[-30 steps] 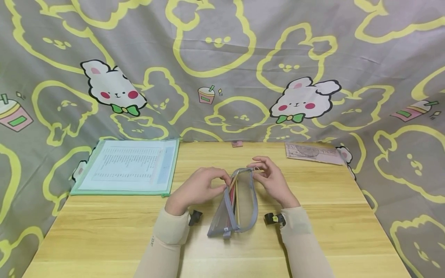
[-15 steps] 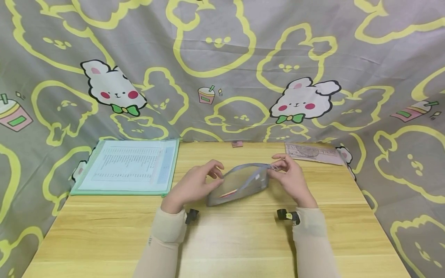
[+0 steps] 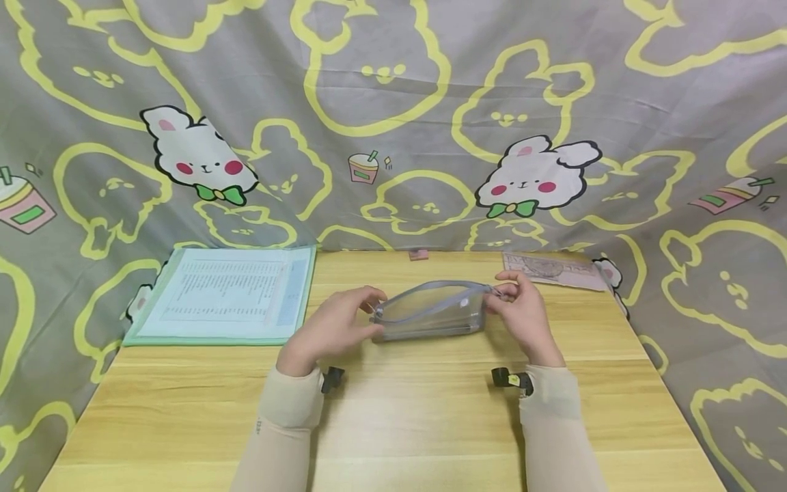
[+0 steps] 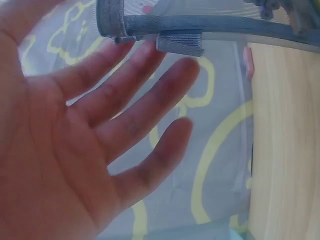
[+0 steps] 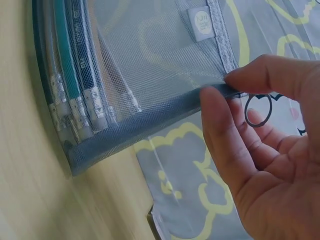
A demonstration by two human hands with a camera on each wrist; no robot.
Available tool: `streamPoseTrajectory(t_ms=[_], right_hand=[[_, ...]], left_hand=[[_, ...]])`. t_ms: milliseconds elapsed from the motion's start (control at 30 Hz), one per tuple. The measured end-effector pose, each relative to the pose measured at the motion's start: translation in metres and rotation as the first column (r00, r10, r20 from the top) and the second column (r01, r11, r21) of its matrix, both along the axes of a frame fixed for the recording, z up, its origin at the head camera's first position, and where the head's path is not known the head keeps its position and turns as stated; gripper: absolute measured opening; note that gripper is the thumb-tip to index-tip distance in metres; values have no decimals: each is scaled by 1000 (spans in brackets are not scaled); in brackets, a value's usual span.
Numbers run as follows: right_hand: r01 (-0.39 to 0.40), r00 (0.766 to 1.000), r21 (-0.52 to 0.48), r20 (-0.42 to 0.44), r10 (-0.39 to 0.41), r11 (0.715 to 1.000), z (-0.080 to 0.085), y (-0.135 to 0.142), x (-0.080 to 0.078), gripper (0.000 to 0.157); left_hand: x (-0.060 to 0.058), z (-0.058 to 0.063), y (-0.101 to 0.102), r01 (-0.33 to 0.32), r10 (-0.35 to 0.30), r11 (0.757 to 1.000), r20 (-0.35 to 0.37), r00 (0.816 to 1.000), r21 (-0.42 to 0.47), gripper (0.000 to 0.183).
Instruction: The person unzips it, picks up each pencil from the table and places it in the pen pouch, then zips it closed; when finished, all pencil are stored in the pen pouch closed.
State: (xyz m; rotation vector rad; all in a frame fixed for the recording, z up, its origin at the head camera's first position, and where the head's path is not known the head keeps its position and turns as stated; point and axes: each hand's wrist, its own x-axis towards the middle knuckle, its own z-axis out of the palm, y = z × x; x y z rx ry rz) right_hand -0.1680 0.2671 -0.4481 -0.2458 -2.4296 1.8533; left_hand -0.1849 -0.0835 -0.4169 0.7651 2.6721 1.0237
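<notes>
A grey mesh pencil case (image 3: 439, 316) is held lengthwise across the middle of the table, its zipped top gaping. Through the mesh, several pencils (image 5: 77, 65) with metal eraser ends lie along its bottom. My right hand (image 3: 521, 311) pinches the case's right upper corner between thumb and index finger, beside a small metal ring (image 5: 258, 111). At the opposite end is my left hand (image 3: 335, 324), fingers spread and nearly straight. In the left wrist view its fingertips reach the zip end near a small fabric tab (image 4: 180, 44).
A green-edged folder (image 3: 298, 324) with a printed sheet lies at the back left. At the back right is a flat pinkish pouch with a banknote-like print (image 3: 556, 272). A small pink item (image 3: 419, 254) sits at the back edge, before a patterned curtain (image 3: 424, 150).
The pencil case has turned from pointing toward me to lying crosswise, and its pencils have dropped along the bottom. My right hand has moved right with its corner; my left hand has shifted slightly left.
</notes>
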Motion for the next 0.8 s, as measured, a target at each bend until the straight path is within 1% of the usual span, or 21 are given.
streamPoseTrajectory(t_ms=[100, 200, 267, 400, 467, 533, 600, 700, 767, 800], right_hand=[[-7, 1000, -18, 2, 7, 1000, 0, 2, 0, 49], [-29, 1000, -31, -3, 29, 999, 0, 5, 0, 48], [-53, 998, -47, -22, 52, 997, -1, 8, 1, 46], [-111, 991, -77, -86, 104, 991, 0, 14, 4, 45], [-126, 987, -83, -107, 117, 989, 1, 16, 5, 47], [-136, 985, -52, -113, 130, 989, 0, 18, 5, 48], [-150, 984, 18, -95, 151, 989, -2, 18, 5, 49], [-178, 981, 103, -62, 185, 979, -6, 18, 3, 53], [-193, 979, 98, -53, 198, 976, -7, 18, 2, 53], [-191, 979, 65, -53, 195, 979, -7, 18, 2, 53]], left_hand=[[-2, -2, 0, -40, 38, 999, -79, 996, -24, 27], [-3, -2, 0, -102, 97, 994, -131, 987, -32, 16], [-4, -2, 0, -143, 138, 990, -166, 976, -18, 12], [-4, 2, 0, -217, 219, 976, -224, 950, 35, 8], [-5, 3, 0, -239, 245, 970, -231, 942, 55, 8], [-5, 3, -1, -248, 252, 968, -232, 940, 44, 9], [-5, 2, -1, -248, 241, 969, -224, 944, -6, 8], [-5, 1, -2, -250, 230, 966, -213, 950, -70, 8], [-5, 1, -3, -262, 243, 963, -204, 948, -71, 7], [-5, 2, -4, -270, 254, 961, -199, 946, -54, 6]])
